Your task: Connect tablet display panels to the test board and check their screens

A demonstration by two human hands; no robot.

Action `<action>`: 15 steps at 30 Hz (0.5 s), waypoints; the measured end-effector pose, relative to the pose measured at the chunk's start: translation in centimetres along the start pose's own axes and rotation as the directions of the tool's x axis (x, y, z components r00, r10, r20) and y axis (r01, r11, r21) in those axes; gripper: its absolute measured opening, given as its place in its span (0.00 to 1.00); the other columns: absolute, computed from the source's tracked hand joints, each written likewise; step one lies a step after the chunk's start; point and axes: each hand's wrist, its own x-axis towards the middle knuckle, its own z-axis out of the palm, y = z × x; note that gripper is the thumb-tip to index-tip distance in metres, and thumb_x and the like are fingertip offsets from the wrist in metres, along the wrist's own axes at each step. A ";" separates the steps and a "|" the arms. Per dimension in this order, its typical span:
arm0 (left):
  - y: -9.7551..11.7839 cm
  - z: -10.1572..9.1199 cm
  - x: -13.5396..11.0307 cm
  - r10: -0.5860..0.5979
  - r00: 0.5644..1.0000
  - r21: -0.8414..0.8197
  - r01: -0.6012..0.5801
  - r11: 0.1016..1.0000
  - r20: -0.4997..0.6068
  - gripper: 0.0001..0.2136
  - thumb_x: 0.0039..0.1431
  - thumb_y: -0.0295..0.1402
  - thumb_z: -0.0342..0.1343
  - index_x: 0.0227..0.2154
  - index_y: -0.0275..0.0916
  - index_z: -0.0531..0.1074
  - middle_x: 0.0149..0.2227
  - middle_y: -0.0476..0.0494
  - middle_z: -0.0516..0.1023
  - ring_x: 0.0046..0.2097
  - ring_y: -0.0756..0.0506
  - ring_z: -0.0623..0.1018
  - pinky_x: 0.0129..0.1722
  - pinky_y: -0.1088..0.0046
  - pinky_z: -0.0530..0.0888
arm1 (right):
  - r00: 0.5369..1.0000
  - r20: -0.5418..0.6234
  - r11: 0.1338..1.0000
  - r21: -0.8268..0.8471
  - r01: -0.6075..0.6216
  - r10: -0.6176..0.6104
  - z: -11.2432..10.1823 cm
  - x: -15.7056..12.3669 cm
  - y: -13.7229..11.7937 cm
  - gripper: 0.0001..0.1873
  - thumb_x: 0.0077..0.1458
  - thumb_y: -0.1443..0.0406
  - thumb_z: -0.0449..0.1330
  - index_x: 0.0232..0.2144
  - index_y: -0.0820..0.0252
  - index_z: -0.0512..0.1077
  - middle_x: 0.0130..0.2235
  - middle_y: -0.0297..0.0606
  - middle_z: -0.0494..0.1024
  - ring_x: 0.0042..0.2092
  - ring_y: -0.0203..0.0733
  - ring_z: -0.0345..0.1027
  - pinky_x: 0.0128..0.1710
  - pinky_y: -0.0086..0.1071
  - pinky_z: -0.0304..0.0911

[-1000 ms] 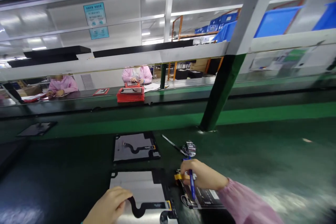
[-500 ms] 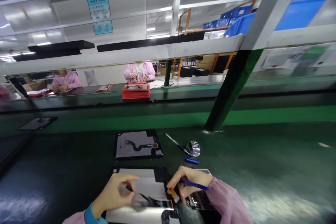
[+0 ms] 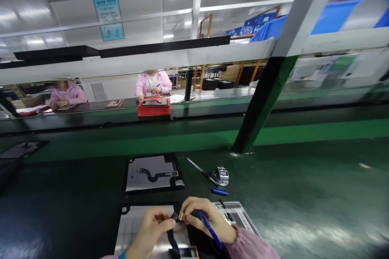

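Note:
At the bottom centre my left hand [image 3: 150, 232] and my right hand [image 3: 208, 219] meet over a grey panel [image 3: 136, 226] in a black frame. Both pinch the end of a black flex cable [image 3: 173, 236] lifted off the panel, its orange tip [image 3: 181, 216] between my fingertips. A blue pen [image 3: 208, 230] is also tucked in my right hand, pointing down to the right. Under my right wrist lies a second board [image 3: 235, 215] with labels.
Another grey panel with a flex cable [image 3: 153, 173] lies further back on the dark green bench. To its right are a thin dark tool [image 3: 200, 170], a small silver object [image 3: 221, 175] and a blue pen cap [image 3: 220, 191]. A slanted post [image 3: 261, 101] rises behind. Two people in pink work across the belt beside a red tray stack [image 3: 153, 107].
My hands have come together over the near panel. The flex cable end has been lifted from the panel and is now pinched by both hands. The view shifted slightly right.

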 end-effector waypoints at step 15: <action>0.0 0.5 -0.3 0.047 0.998 0.108 -0.050 0.993 0.030 0.18 0.39 0.47 0.69 0.22 0.36 0.75 0.23 0.49 0.72 0.29 0.48 0.70 0.32 0.73 0.67 | 0.999 -0.030 0.994 -0.107 0.016 -0.019 0.6 -0.1 -0.3 0.22 0.61 0.50 0.55 0.24 0.60 0.72 0.26 0.35 0.68 0.28 0.37 0.62 0.28 0.30 0.58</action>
